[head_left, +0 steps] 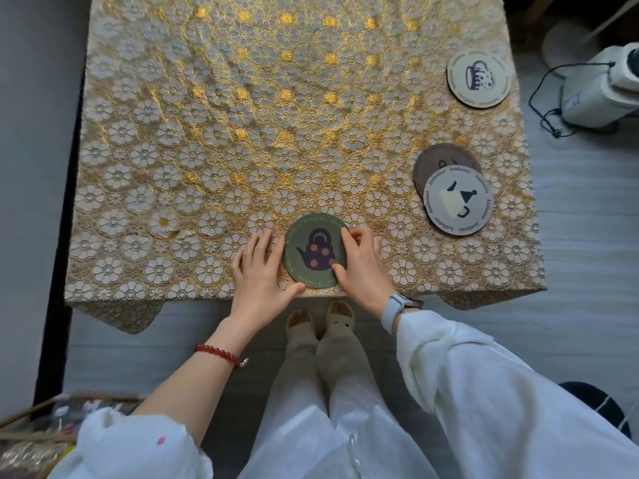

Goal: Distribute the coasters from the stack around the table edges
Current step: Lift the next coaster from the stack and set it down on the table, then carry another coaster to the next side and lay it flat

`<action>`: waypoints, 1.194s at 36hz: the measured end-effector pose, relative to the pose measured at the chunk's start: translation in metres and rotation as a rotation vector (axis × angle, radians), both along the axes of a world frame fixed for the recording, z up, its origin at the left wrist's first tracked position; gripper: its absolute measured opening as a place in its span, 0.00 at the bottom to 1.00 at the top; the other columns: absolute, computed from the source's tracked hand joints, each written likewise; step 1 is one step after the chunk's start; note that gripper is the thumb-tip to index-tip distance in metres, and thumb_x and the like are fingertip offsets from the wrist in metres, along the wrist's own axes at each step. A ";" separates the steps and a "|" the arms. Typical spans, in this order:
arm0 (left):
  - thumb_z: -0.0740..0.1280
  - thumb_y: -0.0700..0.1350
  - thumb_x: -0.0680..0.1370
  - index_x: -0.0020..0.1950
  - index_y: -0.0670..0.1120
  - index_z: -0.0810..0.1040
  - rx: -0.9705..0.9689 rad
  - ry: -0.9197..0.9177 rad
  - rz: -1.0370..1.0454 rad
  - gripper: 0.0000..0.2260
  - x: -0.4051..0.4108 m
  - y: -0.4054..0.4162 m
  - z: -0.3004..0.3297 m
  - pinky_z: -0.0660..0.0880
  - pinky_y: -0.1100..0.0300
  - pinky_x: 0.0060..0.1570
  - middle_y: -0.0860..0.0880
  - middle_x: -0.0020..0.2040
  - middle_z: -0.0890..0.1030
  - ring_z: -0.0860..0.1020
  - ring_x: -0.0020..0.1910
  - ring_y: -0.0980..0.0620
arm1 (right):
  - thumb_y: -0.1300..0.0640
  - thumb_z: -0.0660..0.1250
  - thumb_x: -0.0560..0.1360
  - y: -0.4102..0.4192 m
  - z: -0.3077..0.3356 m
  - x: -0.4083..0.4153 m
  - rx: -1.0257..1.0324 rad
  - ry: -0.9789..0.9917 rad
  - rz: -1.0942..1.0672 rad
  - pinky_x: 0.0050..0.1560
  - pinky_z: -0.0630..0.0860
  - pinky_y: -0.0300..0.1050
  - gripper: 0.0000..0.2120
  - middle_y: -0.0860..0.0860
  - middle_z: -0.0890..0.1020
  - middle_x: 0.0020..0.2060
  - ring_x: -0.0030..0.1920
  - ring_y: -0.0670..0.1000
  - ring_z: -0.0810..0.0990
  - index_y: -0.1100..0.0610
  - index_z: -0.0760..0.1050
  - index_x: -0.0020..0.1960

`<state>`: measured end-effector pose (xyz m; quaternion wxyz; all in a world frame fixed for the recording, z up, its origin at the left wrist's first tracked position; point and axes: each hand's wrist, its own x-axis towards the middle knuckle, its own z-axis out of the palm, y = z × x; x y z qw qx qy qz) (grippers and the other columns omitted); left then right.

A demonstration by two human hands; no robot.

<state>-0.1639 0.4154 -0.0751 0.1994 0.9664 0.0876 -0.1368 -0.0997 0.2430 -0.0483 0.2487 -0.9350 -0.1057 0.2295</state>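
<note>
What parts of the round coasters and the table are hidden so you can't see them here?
All in the head view:
- Brown coaster: its picture is mostly covered by the pale coaster lying on it; more coasters beneath cannot be told.
- Green teapot coaster: rim lettering partly hidden by the left hand and right hand.
- Table: far edge cut off by the frame top.
- Cup coaster: rim text too small to read.

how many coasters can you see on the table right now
4: green teapot coaster at the near edge between both hands; cream overlapping brown at right; cup coaster far right. More may hide underneath.
</note>
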 end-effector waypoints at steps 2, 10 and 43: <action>0.67 0.61 0.68 0.73 0.50 0.54 -0.002 -0.003 0.005 0.39 -0.002 0.000 0.001 0.45 0.45 0.71 0.47 0.76 0.51 0.45 0.75 0.49 | 0.59 0.64 0.73 0.000 0.000 0.000 -0.009 0.008 0.009 0.61 0.70 0.53 0.26 0.59 0.62 0.63 0.63 0.59 0.60 0.58 0.58 0.68; 0.64 0.61 0.67 0.72 0.50 0.55 -0.022 0.035 0.063 0.37 0.006 -0.004 0.007 0.43 0.42 0.71 0.47 0.76 0.51 0.44 0.75 0.49 | 0.54 0.62 0.75 -0.013 0.001 0.010 0.014 -0.009 0.007 0.62 0.70 0.54 0.25 0.58 0.66 0.63 0.63 0.57 0.65 0.57 0.60 0.69; 0.58 0.52 0.77 0.73 0.52 0.50 -0.114 0.103 0.031 0.28 0.136 -0.073 0.035 0.46 0.43 0.73 0.45 0.76 0.51 0.47 0.75 0.45 | 0.66 0.64 0.69 -0.121 0.048 0.144 -0.458 -0.268 0.071 0.49 0.75 0.51 0.16 0.58 0.71 0.52 0.48 0.56 0.73 0.59 0.68 0.56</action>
